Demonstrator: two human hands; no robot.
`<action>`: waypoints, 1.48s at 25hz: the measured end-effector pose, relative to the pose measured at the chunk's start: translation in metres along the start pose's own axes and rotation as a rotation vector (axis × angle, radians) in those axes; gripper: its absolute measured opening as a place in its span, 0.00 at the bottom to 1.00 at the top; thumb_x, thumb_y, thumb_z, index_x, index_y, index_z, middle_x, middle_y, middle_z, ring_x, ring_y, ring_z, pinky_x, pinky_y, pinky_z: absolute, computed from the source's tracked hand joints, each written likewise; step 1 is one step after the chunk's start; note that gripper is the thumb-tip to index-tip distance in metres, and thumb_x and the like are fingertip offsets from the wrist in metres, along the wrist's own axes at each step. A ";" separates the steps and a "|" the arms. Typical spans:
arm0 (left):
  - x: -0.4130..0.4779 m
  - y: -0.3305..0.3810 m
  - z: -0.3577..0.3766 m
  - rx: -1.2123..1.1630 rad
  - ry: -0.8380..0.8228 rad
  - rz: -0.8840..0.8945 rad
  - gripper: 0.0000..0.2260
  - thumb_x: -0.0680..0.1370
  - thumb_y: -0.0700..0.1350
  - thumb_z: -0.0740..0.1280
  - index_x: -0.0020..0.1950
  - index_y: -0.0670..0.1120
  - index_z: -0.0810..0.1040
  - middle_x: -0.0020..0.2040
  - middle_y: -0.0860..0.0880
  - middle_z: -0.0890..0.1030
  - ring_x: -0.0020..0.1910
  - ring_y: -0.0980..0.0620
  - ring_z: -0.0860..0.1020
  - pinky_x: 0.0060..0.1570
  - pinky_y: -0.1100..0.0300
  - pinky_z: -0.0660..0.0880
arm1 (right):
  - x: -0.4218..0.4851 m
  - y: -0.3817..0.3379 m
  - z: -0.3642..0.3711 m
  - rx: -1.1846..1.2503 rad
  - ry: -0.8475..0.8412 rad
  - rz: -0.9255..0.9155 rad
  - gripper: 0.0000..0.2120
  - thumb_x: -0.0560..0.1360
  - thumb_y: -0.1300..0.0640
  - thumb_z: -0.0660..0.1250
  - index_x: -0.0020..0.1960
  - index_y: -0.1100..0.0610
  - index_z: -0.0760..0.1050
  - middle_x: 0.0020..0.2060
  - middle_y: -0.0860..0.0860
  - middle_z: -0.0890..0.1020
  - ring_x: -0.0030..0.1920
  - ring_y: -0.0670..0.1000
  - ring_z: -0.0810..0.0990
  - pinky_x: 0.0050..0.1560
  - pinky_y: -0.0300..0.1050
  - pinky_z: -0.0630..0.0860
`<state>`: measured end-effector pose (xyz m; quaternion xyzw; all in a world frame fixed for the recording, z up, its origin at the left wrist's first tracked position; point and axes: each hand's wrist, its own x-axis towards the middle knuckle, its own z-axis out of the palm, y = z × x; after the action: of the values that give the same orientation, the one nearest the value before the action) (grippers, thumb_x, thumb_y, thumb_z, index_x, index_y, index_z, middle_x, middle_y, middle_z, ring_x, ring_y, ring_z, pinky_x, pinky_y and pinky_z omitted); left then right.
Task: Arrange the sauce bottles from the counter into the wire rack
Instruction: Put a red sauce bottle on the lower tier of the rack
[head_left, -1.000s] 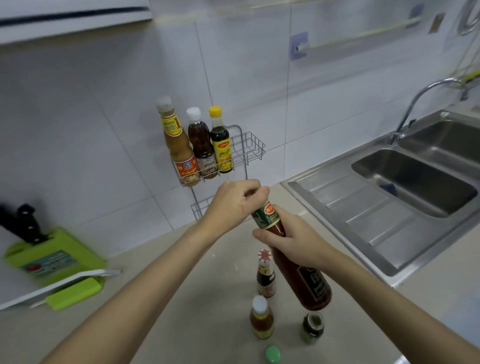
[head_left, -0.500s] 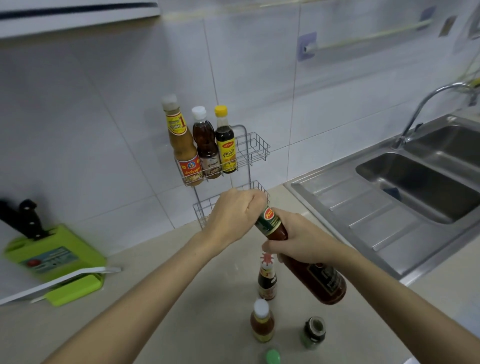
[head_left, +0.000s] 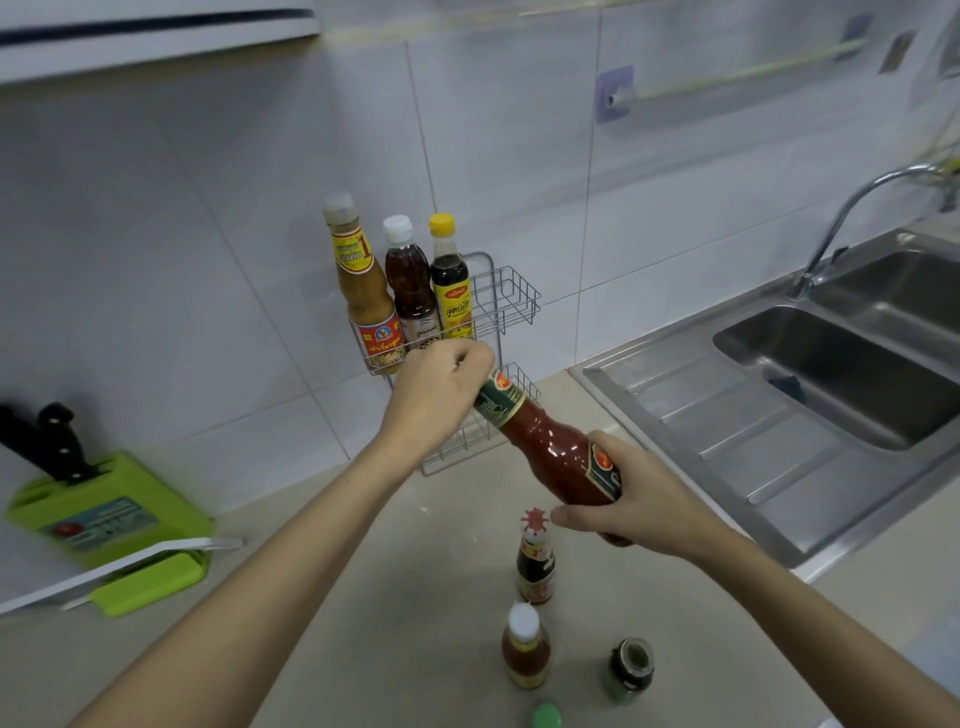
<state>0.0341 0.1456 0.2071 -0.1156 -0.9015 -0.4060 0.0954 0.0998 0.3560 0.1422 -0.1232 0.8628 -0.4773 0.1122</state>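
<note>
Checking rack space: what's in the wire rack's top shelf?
Tan bottle, brown bottle and yellow-capped bottle stand at left; the rack's right shows only wire. The left hand hides two bases.

Colours are pretty loud here: the big bottle (head_left: 545, 453) is deep red with a dark green and gold label. In the silvery wire rack (head_left: 511, 300), a mustard-tan bottle (head_left: 364, 306) has a yellow and red label, a brown bottle (head_left: 411, 291) a white cap, a near-black bottle (head_left: 450, 280) a yellow cap. Lime-green knife block (head_left: 117, 512), beige counter (head_left: 374, 597), white wall tiles (head_left: 208, 234).
</note>
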 end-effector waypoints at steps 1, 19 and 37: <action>0.002 0.000 -0.004 0.041 -0.069 -0.059 0.16 0.80 0.49 0.56 0.35 0.44 0.71 0.32 0.48 0.73 0.33 0.51 0.71 0.35 0.57 0.67 | -0.003 0.001 0.005 -0.073 0.073 0.012 0.32 0.62 0.43 0.78 0.61 0.46 0.69 0.49 0.44 0.79 0.45 0.46 0.81 0.39 0.39 0.81; -0.007 -0.007 -0.011 -0.059 -0.031 -0.072 0.18 0.80 0.52 0.60 0.36 0.43 0.74 0.34 0.49 0.76 0.34 0.53 0.73 0.37 0.57 0.71 | 0.012 -0.003 0.013 -0.226 0.088 -0.073 0.32 0.62 0.41 0.76 0.61 0.45 0.67 0.46 0.43 0.78 0.43 0.42 0.81 0.38 0.34 0.78; -0.015 -0.082 -0.027 0.208 0.179 -0.107 0.14 0.74 0.55 0.69 0.55 0.50 0.77 0.50 0.51 0.75 0.46 0.50 0.78 0.47 0.50 0.79 | 0.163 -0.012 0.081 -0.293 -0.062 -0.044 0.29 0.70 0.52 0.73 0.69 0.54 0.67 0.50 0.60 0.82 0.49 0.61 0.82 0.47 0.47 0.76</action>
<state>0.0274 0.0700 0.1626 -0.0201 -0.9315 -0.3235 0.1651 -0.0272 0.2331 0.0983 -0.1717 0.9164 -0.3446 0.1093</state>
